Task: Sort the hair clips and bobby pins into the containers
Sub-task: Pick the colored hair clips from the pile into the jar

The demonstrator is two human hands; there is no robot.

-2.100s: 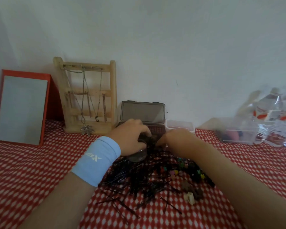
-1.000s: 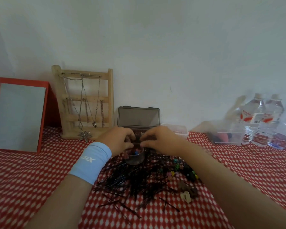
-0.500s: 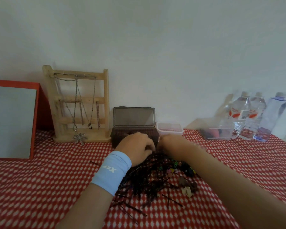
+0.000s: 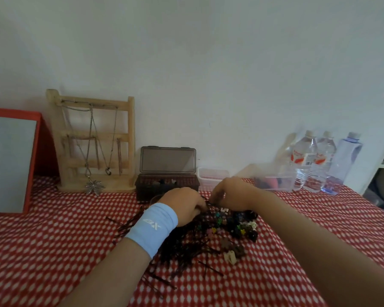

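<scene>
Red-and-white checked cloth (image 4: 53, 240) covers the table, and most of the sorting is still ahead, judging by what lies on it. A thick heap of black bobby pins (image 4: 186, 247) sits in the middle of the table, with stray pins scattered toward the near edge. Touching its right side is a cluster of small coloured hair clips (image 4: 237, 227), and a beige clip (image 4: 230, 257) and some brown ones lie just nearer. At the back edge a dark box (image 4: 146, 187) stands with its lid up. A few small pieces show over its rim, too small to name. A little clear tub (image 4: 212, 176) sits just beside it on the right, its contents unclear. Both hands work at the far end of the heap, close together. The left hand (image 4: 182, 207), above a pale blue wristband (image 4: 152, 227), has its fingers curled under and hidden, so I cannot tell whether it grips anything. The right hand (image 4: 233, 193) curls its fingertips down at dark pins, but whether it actually pinches them I cannot tell. So the present step looks like gathering pins from the heap. Nearly all the pins and clips are still unsorted on the cloth.
</scene>
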